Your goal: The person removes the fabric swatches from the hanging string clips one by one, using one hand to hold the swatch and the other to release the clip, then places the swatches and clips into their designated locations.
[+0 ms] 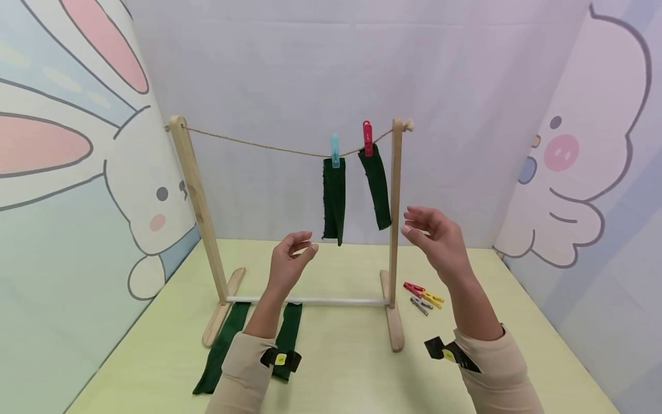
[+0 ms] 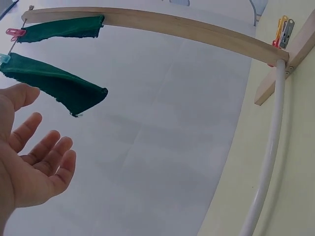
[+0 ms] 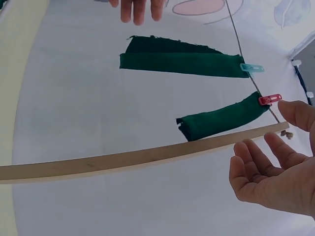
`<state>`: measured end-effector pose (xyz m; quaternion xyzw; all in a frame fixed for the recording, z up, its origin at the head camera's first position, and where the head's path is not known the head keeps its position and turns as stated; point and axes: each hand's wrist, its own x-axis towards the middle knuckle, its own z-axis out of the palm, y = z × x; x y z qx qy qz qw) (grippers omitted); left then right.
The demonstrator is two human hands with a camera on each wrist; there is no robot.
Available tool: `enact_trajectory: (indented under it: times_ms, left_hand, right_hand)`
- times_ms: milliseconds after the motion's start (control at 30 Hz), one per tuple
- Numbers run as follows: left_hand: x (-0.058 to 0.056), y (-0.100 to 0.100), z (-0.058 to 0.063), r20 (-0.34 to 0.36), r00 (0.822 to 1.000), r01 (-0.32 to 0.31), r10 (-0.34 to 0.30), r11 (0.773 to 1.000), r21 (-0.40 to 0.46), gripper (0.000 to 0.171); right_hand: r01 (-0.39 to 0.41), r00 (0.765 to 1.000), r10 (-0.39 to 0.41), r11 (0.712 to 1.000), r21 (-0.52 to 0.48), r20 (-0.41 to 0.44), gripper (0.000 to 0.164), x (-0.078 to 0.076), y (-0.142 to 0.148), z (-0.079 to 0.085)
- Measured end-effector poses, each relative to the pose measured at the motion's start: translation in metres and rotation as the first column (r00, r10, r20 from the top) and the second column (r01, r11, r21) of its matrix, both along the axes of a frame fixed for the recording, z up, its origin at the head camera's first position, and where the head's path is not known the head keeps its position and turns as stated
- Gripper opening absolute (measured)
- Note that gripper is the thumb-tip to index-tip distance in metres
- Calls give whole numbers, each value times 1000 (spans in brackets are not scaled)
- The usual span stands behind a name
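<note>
Two dark green cloth strips hang from a rope [image 1: 258,144] strung between wooden posts. The left strip [image 1: 334,198] hangs by a light blue clothespin [image 1: 335,150], the right strip [image 1: 377,187] by a red clothespin [image 1: 368,138]. My left hand [image 1: 291,261] is raised in front of the rack, left of the left strip, its fingers loosely bent and holding nothing. To the right of the right post [image 1: 395,213], my right hand [image 1: 437,241] is also raised with nothing in it. In the right wrist view, the right hand's fingers [image 3: 256,172] are relaxed and spread from the thumb.
Two more green strips, one at left [image 1: 224,348] and one partly behind my left forearm [image 1: 289,333], lie on the pale yellow table [image 1: 341,368]. Several clothespins [image 1: 424,296] lie right of the rack's foot [image 1: 394,328]. A white bar [image 1: 310,301] joins the posts low down.
</note>
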<state>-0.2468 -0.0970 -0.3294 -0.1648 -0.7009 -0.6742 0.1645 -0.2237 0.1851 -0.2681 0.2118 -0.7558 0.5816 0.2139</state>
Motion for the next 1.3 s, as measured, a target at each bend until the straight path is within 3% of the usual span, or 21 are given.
enact_trajectory:
  times_ms: [567, 800, 967, 1300]
  left_hand:
    - [-14, 18, 14, -95, 995, 0, -1, 1000, -8, 32]
    - [-44, 27, -7, -113, 993, -27, 28, 1000, 17, 37]
    - [-45, 35, -2, -114, 993, -38, 40, 999, 25, 43]
    - [-49, 50, 4, -212, 961, -163, 175, 984, 72, 36]
  right_hand:
    - [-82, 992, 85, 996, 31, -97, 36, -20, -22, 37]
    - [-103, 981, 113, 992, 67, -155, 33, -26, -30, 52]
    - [-116, 976, 131, 988, 98, -172, 33, -31, -40, 60]
    - [-169, 959, 192, 978, 122, -209, 33, -37, -58, 81]
